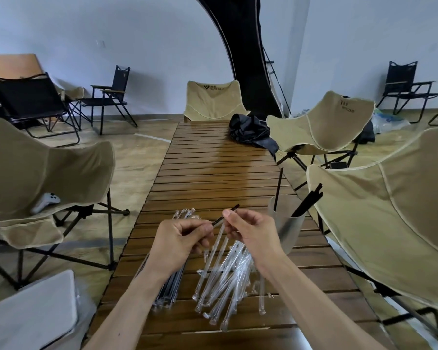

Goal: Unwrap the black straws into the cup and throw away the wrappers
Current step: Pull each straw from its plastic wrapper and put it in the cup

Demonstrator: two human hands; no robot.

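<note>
Above slatted table (213, 173), our left hand (180, 238) pinches wrapper end, right hand (253, 231) pinches black straw (226, 213), drawing it free; cup (288, 231) stands beside for drop-in.

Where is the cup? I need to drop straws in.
Head view: the cup stands on the table's right edge, just right of the right hand.

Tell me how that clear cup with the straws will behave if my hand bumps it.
The cup looks thin, clear and light, so it would probably slide or tip easily. The black straws lean out over one side, likely making it top-heavy that way. It stands near the table edge, so a knock could send it off.
</note>
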